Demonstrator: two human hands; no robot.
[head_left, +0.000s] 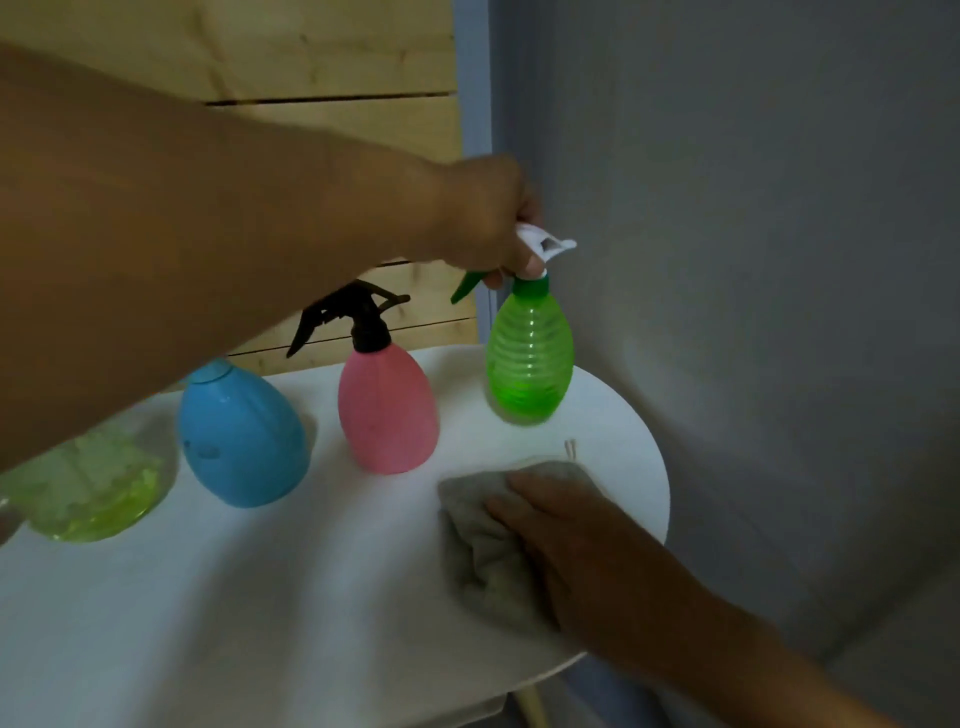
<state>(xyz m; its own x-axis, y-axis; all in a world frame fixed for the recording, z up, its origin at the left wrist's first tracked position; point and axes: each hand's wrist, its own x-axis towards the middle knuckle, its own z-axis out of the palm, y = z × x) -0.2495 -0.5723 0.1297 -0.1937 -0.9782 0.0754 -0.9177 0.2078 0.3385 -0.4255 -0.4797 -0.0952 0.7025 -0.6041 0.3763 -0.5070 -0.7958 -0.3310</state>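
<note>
My left hand (485, 221) reaches across from the left and grips the white and green spray head of a ribbed green spray bottle (530, 358). The bottle stands or hovers at the far right of the white round table (260, 597); I cannot tell if its base touches. My right hand (566, 525) rests on a grey cloth (488, 545) lying on the table near its right edge, fingers spread over it.
A pink spray bottle (387, 408) with a black trigger stands mid-table, a blue bottle (241, 434) to its left, and a pale green bottle (88, 488) at far left under my forearm. Wooden slats stand behind; a grey wall is right. A table leg (532, 706) shows below.
</note>
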